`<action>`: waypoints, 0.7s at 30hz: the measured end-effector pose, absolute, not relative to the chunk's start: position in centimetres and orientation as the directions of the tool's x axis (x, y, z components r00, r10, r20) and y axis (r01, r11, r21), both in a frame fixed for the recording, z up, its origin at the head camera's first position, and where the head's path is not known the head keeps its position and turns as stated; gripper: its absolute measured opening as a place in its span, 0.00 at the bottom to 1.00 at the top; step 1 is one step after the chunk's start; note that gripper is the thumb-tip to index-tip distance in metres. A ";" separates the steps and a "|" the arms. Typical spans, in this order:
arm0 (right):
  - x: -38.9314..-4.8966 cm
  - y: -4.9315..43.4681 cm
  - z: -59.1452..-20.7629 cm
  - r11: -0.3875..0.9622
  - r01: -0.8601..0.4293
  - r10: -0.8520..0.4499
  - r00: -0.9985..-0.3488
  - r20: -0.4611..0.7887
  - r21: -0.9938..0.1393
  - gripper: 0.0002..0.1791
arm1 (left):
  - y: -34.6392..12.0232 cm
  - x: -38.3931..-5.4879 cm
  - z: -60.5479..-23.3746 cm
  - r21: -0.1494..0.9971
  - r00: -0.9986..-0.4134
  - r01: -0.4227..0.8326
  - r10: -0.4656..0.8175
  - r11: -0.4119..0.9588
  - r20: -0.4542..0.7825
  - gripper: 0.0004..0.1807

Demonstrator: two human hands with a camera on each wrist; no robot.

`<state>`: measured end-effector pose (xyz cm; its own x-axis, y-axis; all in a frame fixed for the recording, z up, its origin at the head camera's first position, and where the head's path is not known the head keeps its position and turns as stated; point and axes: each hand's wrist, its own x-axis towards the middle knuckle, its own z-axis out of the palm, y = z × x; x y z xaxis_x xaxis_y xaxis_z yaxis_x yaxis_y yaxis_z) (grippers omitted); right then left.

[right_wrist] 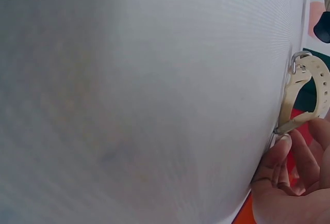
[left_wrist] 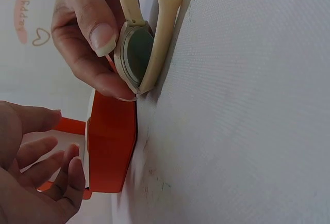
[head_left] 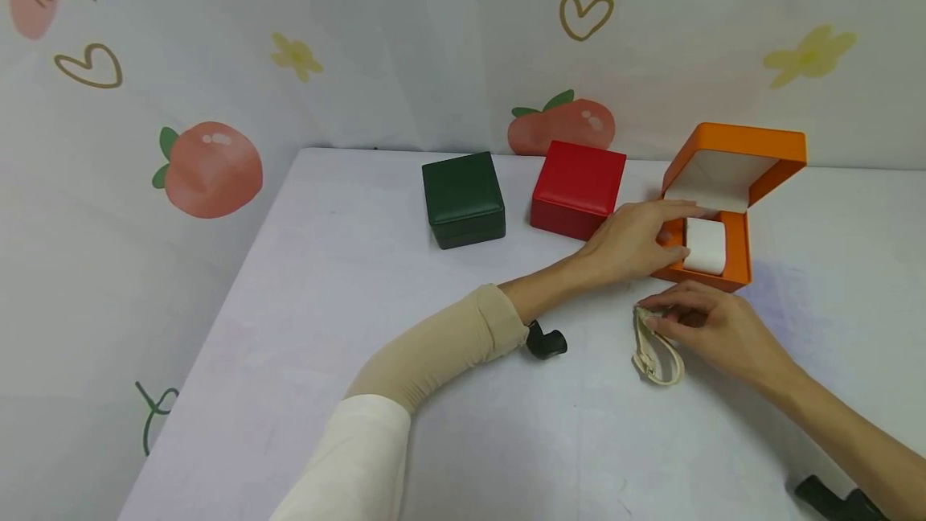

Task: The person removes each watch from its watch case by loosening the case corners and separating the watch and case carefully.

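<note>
- Right hand (head_left: 712, 328) pinches the pale strap watch (left_wrist: 138, 56) at its case end, thumb against fingertips; strap hangs toward near left as a loop.
- Watch sits just near side of the orange box (head_left: 741, 252), low over the table (head_left: 506, 441). Can't tell if strap touches down.
- Left hand (head_left: 629, 239) reaches over the box's left wall, fingers loosely bent and spread beside the white cushion (head_left: 706, 246); no hold on it that I can see. Contact: can't tell.
- Orange box lid is up, far side. Cushion is seated inside.
- Red box (head_left: 579, 179) is just left and far, left wrist passing right by its near corner. Green box (head_left: 463, 191) further left, well apart.
- Risk: pinch is at one end only, so the watch could swing or slip if the grip loosens; a drop here would land on the table or box edge.
- Risk: buckle (right_wrist: 299, 59) may be fastened. If so, the loop could be too tight for the cushion and get forced.
- Risk: left forearm could nudge the red box if it swings far.
- Risk: a knock from the left hand could slide the orange box or tip its lid down on the fingers.
</note>
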<state>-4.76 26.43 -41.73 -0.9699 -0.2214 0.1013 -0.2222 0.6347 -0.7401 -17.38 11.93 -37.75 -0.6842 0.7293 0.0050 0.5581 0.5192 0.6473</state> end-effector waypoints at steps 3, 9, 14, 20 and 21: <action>-4.8 26.5 -41.8 0.626 -0.236 -0.228 -0.967 0.114 -0.743 0.14 | 11.6 -17.4 -37.6 0.647 -0.677 0.564 0.736 0.513 0.007 0.28; -4.9 26.5 -41.7 0.629 -0.244 -0.234 -0.965 0.120 -0.738 0.14 | 11.0 -17.2 -37.1 0.663 -0.674 0.553 0.739 0.505 -0.001 0.28; -5.0 26.6 -41.5 0.625 -0.237 -0.237 -0.965 0.108 -0.744 0.14 | 10.5 -17.1 -36.6 0.686 -0.669 0.541 0.743 0.487 -0.001 0.27; -5.2 26.7 -41.2 0.598 -0.238 -0.241 -0.964 0.111 -0.766 0.15 | 9.7 -17.0 -35.9 0.741 -0.667 0.506 0.745 0.443 0.010 0.25; -5.2 26.8 -41.2 0.593 -0.238 -0.242 -0.964 0.111 -0.769 0.16 | 9.5 -17.0 -35.9 0.750 -0.667 0.500 0.745 0.433 0.014 0.24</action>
